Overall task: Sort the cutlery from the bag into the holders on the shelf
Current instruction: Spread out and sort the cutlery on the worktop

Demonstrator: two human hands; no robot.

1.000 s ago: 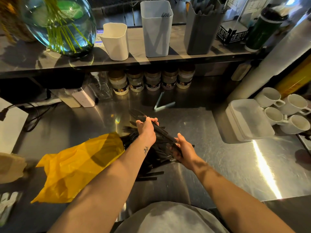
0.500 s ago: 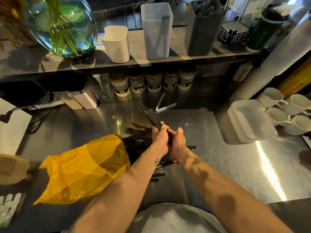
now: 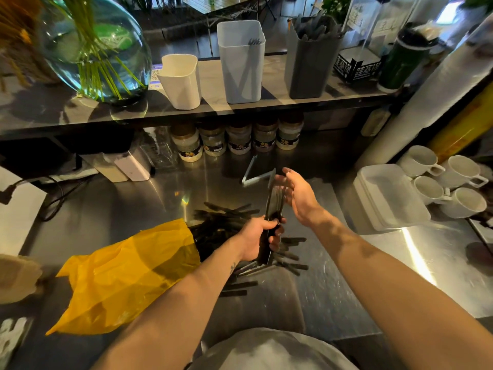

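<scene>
Head view: just right of the yellow bag (image 3: 128, 271), the left hand (image 3: 262, 236) grips a cutlery bundle (image 3: 274, 206), slim, glossy black and upright, by its handles. The right hand (image 3: 296, 193), fingers loosely spread, hovers beside the bundle's top. A loose cutlery pile (image 3: 226, 220), also black, lies at the bag's mouth.

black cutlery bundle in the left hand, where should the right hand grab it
Probably the bare stretch above the left hand, coming from the right. The bundle stands almost upright, its lower handles wrapped by that hand, and the open right hand is beside its upper part.
</scene>
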